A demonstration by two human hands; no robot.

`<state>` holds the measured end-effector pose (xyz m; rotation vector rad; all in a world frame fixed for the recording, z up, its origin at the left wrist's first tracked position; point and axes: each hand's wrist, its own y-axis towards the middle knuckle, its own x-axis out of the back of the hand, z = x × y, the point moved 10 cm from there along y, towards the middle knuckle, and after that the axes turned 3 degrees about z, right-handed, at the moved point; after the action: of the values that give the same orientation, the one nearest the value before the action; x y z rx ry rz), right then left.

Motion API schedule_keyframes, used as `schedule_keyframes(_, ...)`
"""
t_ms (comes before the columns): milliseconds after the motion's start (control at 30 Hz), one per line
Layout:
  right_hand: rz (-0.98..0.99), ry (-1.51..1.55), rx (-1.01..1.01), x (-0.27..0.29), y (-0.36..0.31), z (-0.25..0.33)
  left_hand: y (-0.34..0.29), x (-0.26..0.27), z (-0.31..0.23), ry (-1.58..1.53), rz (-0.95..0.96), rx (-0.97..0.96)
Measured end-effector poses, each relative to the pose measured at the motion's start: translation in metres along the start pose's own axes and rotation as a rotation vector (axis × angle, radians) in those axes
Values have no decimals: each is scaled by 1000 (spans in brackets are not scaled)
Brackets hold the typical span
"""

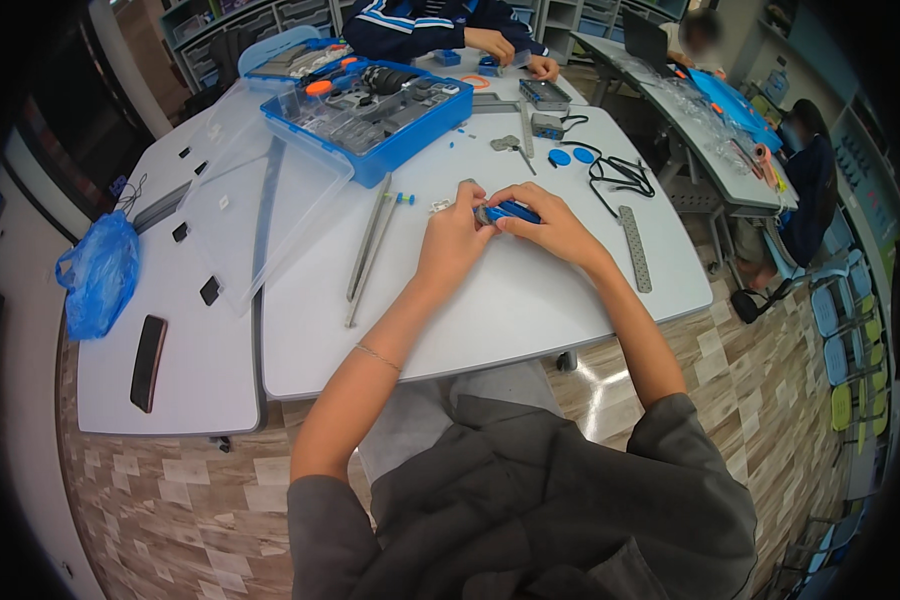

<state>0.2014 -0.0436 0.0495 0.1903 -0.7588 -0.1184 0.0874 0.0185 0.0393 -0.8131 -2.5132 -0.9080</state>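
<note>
Above the white table (570, 310), my left hand (452, 238) and my right hand (552, 232) meet around a small blue-and-grey part (511, 211). The left fingers pinch its grey end, and the right fingers wrap round the blue length. My fingers hide some of its shape. To the left of my left hand lie two long grey beams (368, 250), with small blue and yellow pieces (402, 198) by their far end. A grey perforated strip (635, 250) rests to the right of my right forearm. Two blue discs (560, 157) lie beyond my right hand, beside a black cable (625, 182).
A blue parts bin (370, 165) stands at the far left, with a clear plastic lid (300, 215) near it. The left table holds a phone (148, 362) and a blue bag (100, 270). Across the table are another person's hands (492, 43).
</note>
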Motion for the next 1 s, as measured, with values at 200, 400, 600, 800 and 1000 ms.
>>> schedule_keyframes(200, -1, 108, -76, -8, 2, -10, -2, 0, -16, 291, -11, -115)
schedule_keyframes(400, 18, 382, -140, -14, 2, -14, -3, 1, -12, 52, -29, -54)
schedule_keyframes(600, -12, 418, -151, -2, 0, -9, -1, -11, 17, -674, 0, 168)
schedule_keyframes(800, 5, 474, -143, 0, -1, -5, -5, -36, 33, -1233, 182, 428)
schedule_keyframes(1000, 29, 446, -71, -2, 1, 0, -4, -30, 36, -1224, 159, 430)
